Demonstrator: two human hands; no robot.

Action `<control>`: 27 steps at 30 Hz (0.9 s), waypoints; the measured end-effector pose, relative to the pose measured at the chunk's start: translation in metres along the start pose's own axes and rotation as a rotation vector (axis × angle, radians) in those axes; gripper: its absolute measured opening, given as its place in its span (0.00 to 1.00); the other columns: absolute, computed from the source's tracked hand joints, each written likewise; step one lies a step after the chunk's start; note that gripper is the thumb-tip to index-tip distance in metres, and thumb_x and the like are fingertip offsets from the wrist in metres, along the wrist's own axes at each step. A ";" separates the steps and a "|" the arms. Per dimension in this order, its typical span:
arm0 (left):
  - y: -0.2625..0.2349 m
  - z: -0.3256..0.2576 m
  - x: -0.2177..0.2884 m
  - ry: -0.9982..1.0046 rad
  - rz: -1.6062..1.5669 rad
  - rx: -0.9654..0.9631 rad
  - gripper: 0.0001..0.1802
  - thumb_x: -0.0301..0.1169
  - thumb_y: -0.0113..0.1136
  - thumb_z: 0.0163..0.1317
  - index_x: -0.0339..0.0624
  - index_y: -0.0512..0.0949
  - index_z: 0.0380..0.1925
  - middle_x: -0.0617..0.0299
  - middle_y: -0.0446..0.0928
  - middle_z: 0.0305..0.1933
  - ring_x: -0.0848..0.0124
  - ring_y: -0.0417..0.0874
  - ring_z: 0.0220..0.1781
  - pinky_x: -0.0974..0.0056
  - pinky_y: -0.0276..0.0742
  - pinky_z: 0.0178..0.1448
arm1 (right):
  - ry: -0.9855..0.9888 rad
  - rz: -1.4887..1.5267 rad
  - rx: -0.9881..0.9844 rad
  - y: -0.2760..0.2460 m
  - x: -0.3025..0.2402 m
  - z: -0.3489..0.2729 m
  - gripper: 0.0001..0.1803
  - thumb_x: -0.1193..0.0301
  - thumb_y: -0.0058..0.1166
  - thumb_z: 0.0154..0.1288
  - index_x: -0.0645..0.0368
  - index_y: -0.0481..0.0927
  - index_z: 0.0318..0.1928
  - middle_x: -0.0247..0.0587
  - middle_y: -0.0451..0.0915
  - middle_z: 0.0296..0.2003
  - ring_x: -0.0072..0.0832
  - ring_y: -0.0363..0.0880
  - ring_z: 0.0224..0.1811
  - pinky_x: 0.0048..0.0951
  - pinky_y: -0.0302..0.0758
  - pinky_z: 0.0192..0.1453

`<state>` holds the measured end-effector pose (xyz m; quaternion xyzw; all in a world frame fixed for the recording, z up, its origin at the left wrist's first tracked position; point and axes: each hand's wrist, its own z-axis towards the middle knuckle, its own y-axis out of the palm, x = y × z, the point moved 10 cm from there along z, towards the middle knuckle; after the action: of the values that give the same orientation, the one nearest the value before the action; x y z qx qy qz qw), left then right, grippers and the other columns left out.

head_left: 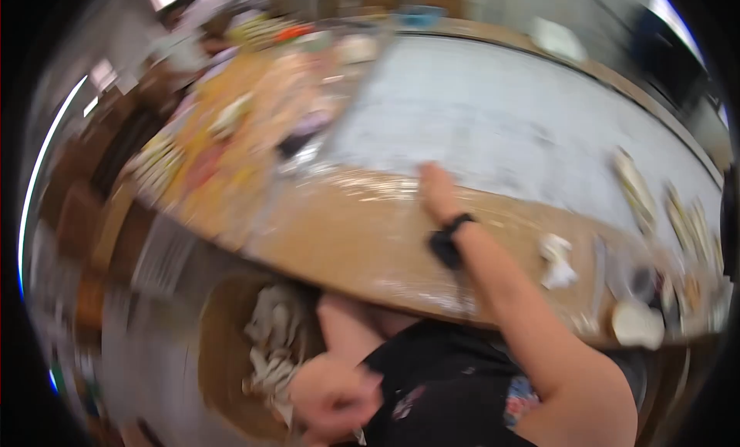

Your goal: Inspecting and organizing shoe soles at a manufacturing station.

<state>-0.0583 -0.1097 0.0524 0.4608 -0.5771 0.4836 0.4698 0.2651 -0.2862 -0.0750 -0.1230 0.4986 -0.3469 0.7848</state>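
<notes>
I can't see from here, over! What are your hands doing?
Right hand flat on the grey mat's near edge. Left hand low, closed over the brown bin of crumpled paper. Picture blurry; held item unclear.

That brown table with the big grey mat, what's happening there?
A person leans over the brown table. Their right hand, with a black wristband, rests at the edge of the large grey mat. Their left hand is down below the table's edge, beside a brown bin of crumpled paper. The picture is blurred, so whether that hand holds anything is unclear.
</notes>
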 end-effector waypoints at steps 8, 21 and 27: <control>-0.066 -0.016 -0.197 -0.127 -0.404 1.529 0.09 0.31 0.52 0.57 0.35 0.72 0.29 0.68 0.71 0.17 0.81 0.70 0.19 0.74 0.65 0.24 | 0.166 -0.084 -0.130 -0.006 0.004 0.007 0.10 0.66 0.43 0.58 0.59 0.73 0.35 0.51 0.76 0.29 0.46 0.74 0.33 0.38 0.68 0.37; -0.058 -0.011 -0.282 -0.398 -0.451 1.417 0.10 0.22 0.53 0.47 0.33 0.79 0.30 0.58 0.79 0.30 0.74 0.77 0.32 0.72 0.70 0.35 | 0.037 -0.037 -0.076 -0.007 0.006 0.015 0.08 0.70 0.50 0.54 0.61 0.73 0.31 0.50 0.76 0.25 0.45 0.74 0.30 0.39 0.68 0.34; -0.050 -0.010 -0.292 -0.430 -0.502 1.365 0.10 0.23 0.55 0.45 0.35 0.80 0.31 0.61 0.79 0.30 0.78 0.74 0.28 0.76 0.66 0.27 | 0.061 -0.033 -0.109 -0.002 0.006 0.010 0.07 0.71 0.49 0.54 0.61 0.72 0.31 0.52 0.75 0.25 0.46 0.73 0.31 0.39 0.69 0.35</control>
<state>0.0306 -0.0826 -0.2288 0.8510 -0.1065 0.5115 0.0534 0.2745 -0.2934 -0.0729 -0.1631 0.5383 -0.3359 0.7556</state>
